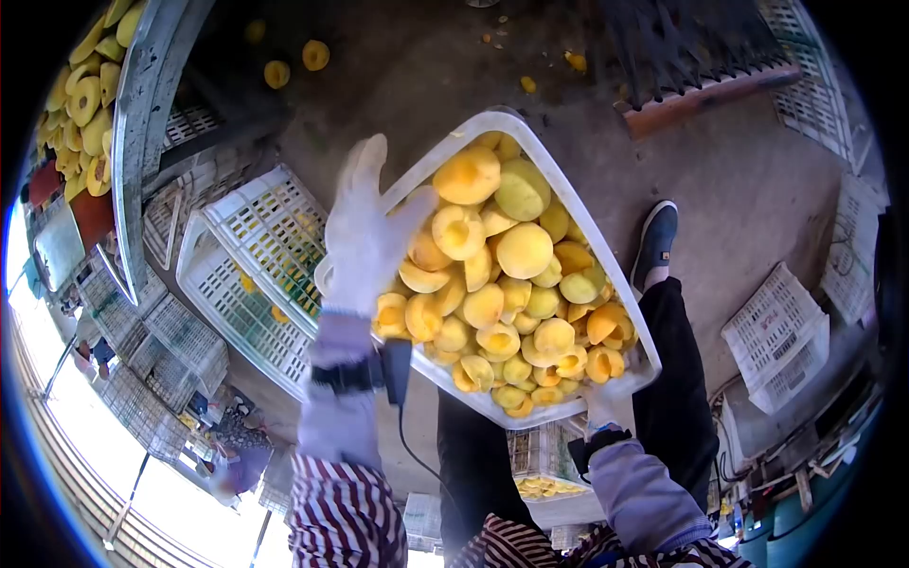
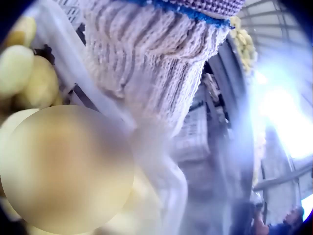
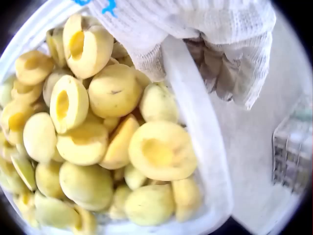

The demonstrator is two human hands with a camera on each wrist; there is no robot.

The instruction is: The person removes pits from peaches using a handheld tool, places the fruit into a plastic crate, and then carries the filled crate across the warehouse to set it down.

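A white plastic crate [image 1: 565, 180], heaped with halved yellow peaches [image 1: 524, 250], is held tilted in front of the person's legs. Many halves show a hollow where the stone was. At its left rim is the left hand [image 1: 358, 232], in a white knitted glove, with straight fingers pointing away and the thumb spread over the fruit. In the left wrist view, that hand blurs beside the crate wall. The gloved right hand [image 3: 205, 39] grips the near right rim, thumb inside and fingers curled outside. Most of this hand is hidden in the head view.
Stacked white slatted crates [image 1: 265, 227] stand close on the left. A metal-edged table [image 1: 142, 114] holds more peach halves at the upper left. More crates [image 1: 778, 331] lie on the right. Loose peach halves [image 1: 315, 55] lie on the floor, and a crate [image 1: 544, 454] stands behind the legs.
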